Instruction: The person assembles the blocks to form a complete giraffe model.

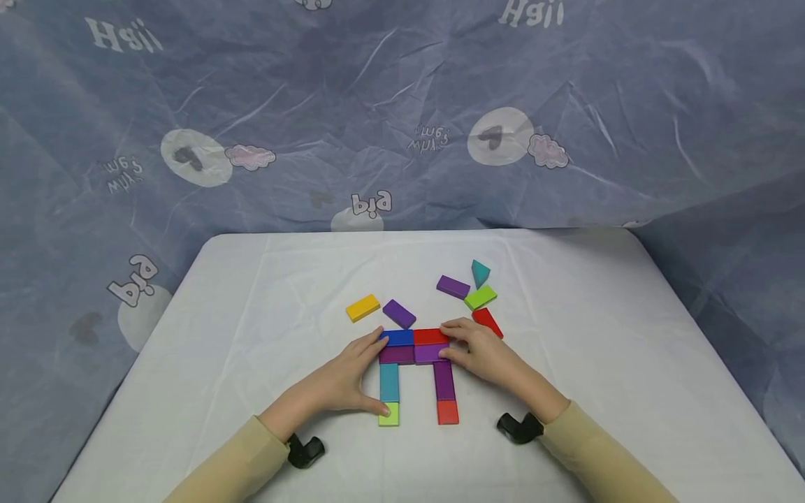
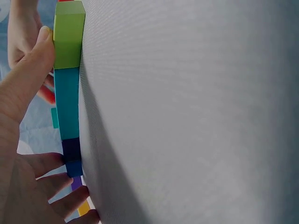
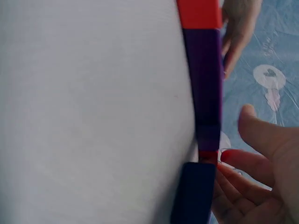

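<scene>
Flat coloured blocks lie in a figure with a two-row top and two legs. A blue block [image 1: 397, 338] and a red block [image 1: 430, 337] make the upper row, above two purple blocks [image 1: 431, 353]. The left leg is a teal block [image 1: 389, 382] over a lime block [image 1: 389, 414]; the right leg is a purple block [image 1: 444, 381] over an orange-red block [image 1: 448, 412]. My left hand [image 1: 342, 381] spreads along the left side, fingertips at the blue block, thumb on the lime one. With its fingertips, my right hand [image 1: 487, 353] touches the top row's right end.
Behind the figure lie loose blocks: yellow [image 1: 363, 308], purple [image 1: 399, 314], another purple [image 1: 453, 287], lime [image 1: 481, 297], red [image 1: 487, 322] and a teal wedge [image 1: 481, 273]. A patterned blue-grey cloth [image 1: 402, 84] hangs behind the white table [image 1: 283, 265].
</scene>
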The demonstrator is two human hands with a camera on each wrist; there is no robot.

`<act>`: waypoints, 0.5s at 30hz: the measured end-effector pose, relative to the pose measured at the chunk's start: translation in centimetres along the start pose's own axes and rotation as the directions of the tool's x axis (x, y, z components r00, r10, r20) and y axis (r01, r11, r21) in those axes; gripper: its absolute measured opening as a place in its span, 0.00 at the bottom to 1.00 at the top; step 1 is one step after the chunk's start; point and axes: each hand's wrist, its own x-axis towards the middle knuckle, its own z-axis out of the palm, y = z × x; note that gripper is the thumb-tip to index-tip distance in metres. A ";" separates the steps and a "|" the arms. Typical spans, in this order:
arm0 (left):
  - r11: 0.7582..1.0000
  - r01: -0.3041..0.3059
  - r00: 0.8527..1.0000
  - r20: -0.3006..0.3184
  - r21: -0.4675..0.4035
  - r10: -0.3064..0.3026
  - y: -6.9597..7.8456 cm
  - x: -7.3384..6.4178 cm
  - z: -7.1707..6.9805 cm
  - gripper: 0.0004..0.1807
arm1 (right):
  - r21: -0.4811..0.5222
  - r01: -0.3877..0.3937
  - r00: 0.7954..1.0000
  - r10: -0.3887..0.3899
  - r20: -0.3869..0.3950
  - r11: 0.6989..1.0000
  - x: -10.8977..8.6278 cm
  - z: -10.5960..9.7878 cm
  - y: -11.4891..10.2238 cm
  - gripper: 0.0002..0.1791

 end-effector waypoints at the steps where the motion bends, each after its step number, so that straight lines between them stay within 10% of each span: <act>1: 1.000 -0.001 1.000 -0.002 0.004 0.001 0.0 0.0 0.0 0.64 | 0.022 -0.003 1.000 0.004 -0.002 1.000 0.0 -0.3 0.2 0.26; 9: 1.000 -0.002 1.000 -0.002 -0.009 0.002 -0.1 0.0 -0.1 0.64 | 0.011 -0.076 0.994 0.077 -0.083 0.997 -0.1 -3.4 2.2 0.20; 15: 1.000 -0.001 1.000 -0.001 -0.007 0.001 -0.2 0.0 0.0 0.64 | -0.099 -0.057 0.997 0.062 0.044 0.993 -0.5 -4.9 4.2 0.26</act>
